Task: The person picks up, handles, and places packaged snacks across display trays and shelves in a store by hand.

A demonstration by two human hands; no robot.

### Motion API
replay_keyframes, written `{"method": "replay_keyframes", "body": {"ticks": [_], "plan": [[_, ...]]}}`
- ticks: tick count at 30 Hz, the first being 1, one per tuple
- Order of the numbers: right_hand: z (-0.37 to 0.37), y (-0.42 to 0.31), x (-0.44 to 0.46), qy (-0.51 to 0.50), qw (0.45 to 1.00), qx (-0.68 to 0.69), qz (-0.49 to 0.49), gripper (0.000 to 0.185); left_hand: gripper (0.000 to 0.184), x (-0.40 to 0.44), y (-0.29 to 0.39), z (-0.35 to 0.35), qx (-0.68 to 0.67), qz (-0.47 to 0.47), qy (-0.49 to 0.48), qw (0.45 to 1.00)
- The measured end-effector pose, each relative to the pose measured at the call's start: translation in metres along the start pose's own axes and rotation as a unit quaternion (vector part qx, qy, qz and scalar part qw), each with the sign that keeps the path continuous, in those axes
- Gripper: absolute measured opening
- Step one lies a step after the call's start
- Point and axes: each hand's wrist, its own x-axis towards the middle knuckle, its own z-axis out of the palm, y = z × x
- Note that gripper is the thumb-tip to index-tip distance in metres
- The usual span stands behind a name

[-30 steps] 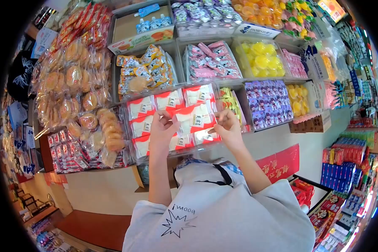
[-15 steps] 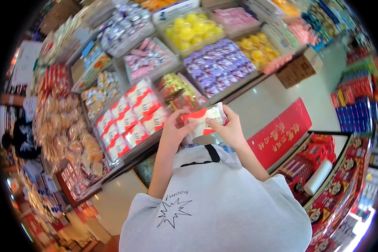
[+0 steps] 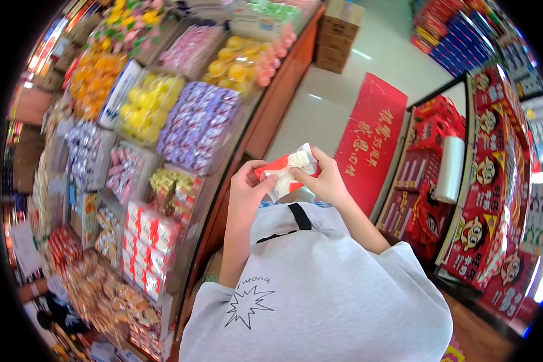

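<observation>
With the fingers of my left hand [image 3: 249,182] and right hand [image 3: 323,178] I grip the packet [image 3: 288,171] at its two ends, thumbs on its face, in front of my shirt [image 3: 332,283]. The red mat [image 3: 371,139] lies beyond, the candy bins [image 3: 151,108] to my left.

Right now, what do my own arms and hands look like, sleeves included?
Your left sleeve and right sleeve are short, loose and light grey, with no print visible on them. Below, the forearms are uncovered. Your left hand and right hand are gloveless, five-fingered human hands; I can't see any ring, watch or bracelet.
</observation>
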Motion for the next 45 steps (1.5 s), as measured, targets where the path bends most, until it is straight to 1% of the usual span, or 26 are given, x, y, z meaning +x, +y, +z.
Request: {"method": "replay_keyframes", "body": {"ticks": [2, 3, 5, 6, 7, 9, 10, 12, 13, 15, 19, 23, 25, 27, 29, 31, 33, 34, 36, 38, 39, 41, 43, 44, 45], "plan": [[-0.025, 0.006, -0.005, 0.031, 0.991, 0.122, 0.043, 0.030, 0.033, 0.010, 0.001, 0.027, -0.021, -0.016, -0.036, 0.999], [-0.036, 0.011, -0.007, 0.051, 0.990, 0.121, 0.043, 0.030, 0.033, 0.016, 0.000, 0.039, -0.016, -0.019, -0.055, 0.998], [-0.056, 0.015, -0.012, 0.099, 0.976, 0.157, 0.112, 0.032, 0.031, 0.027, -0.002, 0.061, 0.009, -0.023, -0.073, 0.997], [-0.065, 0.009, -0.013, 0.127, 0.974, 0.133, 0.134, 0.030, 0.033, 0.033, -0.002, 0.072, 0.007, -0.046, -0.090, 0.995], [-0.073, 0.012, -0.017, 0.164, 0.968, 0.134, 0.137, 0.030, 0.033, 0.035, -0.001, 0.086, 0.018, -0.053, -0.126, 0.990], [-0.089, 0.029, -0.022, 0.210, 0.968, 0.114, 0.075, 0.031, 0.034, 0.048, -0.001, 0.113, -0.034, -0.097, -0.146, 0.984], [-0.100, 0.032, -0.027, 0.238, 0.965, 0.083, 0.072, 0.030, 0.034, 0.056, -0.007, 0.125, -0.019, -0.107, -0.195, 0.975], [-0.117, 0.039, -0.033, 0.310, 0.949, 0.019, 0.057, 0.031, 0.035, 0.078, -0.021, 0.142, 0.031, -0.129, -0.218, 0.967], [-0.127, 0.034, -0.037, 0.329, 0.943, -0.018, 0.056, 0.030, 0.035, 0.085, -0.027, 0.151, 0.038, -0.137, -0.258, 0.955], [-0.148, 0.046, -0.042, 0.339, 0.937, -0.017, 0.086, 0.033, 0.034, 0.103, -0.034, 0.179, 0.077, -0.136, -0.279, 0.948], [-0.191, 0.051, -0.048, 0.444, 0.888, -0.061, 0.107, 0.027, 0.034, 0.127, -0.027, 0.255, 0.094, -0.170, -0.365, 0.910], [-0.244, 0.055, -0.038, 0.510, 0.849, -0.088, 0.107, 0.026, 0.031, 0.167, -0.028, 0.325, 0.092, -0.192, -0.448, 0.868], [-0.277, 0.048, -0.033, 0.526, 0.838, -0.074, 0.124, 0.027, 0.027, 0.187, -0.027, 0.364, 0.126, -0.147, -0.488, 0.851], [-0.309, 0.040, -0.030, 0.535, 0.827, -0.089, 0.147, 0.024, 0.025, 0.198, -0.015, 0.402, 0.100, -0.185, -0.499, 0.841], [-0.335, 0.040, -0.029, 0.589, 0.789, 0.028, 0.173, 0.024, 0.025, 0.207, -0.006, 0.437, 0.086, -0.201, -0.548, 0.807], [-0.349, 0.038, -0.037, 0.613, 0.770, 0.044, 0.174, 0.026, 0.024, 0.208, -0.004, 0.469, 0.082, -0.218, -0.580, 0.780], [-0.355, 0.035, -0.053, 0.658, 0.730, 0.115, 0.146, 0.025, 0.021, 0.210, -0.006, 0.498, 0.107, -0.224, -0.667, 0.703], [-0.358, 0.032, -0.061, 0.681, 0.704, 0.151, 0.134, 0.025, 0.021, 0.208, -0.008, 0.514, 0.113, -0.228, -0.678, 0.689], [-0.361, 0.021, -0.076, 0.709, 0.671, 0.168, 0.138, 0.026, 0.021, 0.198, -0.014, 0.537, 0.126, -0.230, -0.750, 0.607], [-0.365, 0.022, -0.092, 0.741, 0.628, 0.194, 0.139, 0.026, 0.021, 0.183, -0.015, 0.560, 0.126, -0.241, -0.768, 0.580], [-0.369, 0.023, -0.101, 0.748, 0.620, 0.190, 0.139, 0.026, 0.022, 0.175, -0.018, 0.570, 0.124, -0.245, -0.778, 0.565], [-0.382, 0.027, -0.123, 0.769, 0.612, 0.129, 0.134, 0.028, 0.024, 0.160, -0.032, 0.595, 0.126, -0.239, -0.796, 0.542], [-0.398, 0.026, -0.146, 0.808, 0.584, 0.042, 0.068, 0.031, 0.025, 0.138, -0.039, 0.614, 0.134, -0.232, -0.810, 0.522], [-0.400, 0.017, -0.161, 0.815, 0.570, 0.083, 0.070, 0.031, 0.027, 0.123, -0.040, 0.627, 0.129, -0.230, -0.810, 0.523], [-0.405, 0.008, -0.171, 0.831, 0.549, 0.090, -0.023, 0.028, 0.029, 0.109, -0.040, 0.641, 0.124, -0.223, -0.812, 0.525]]}}
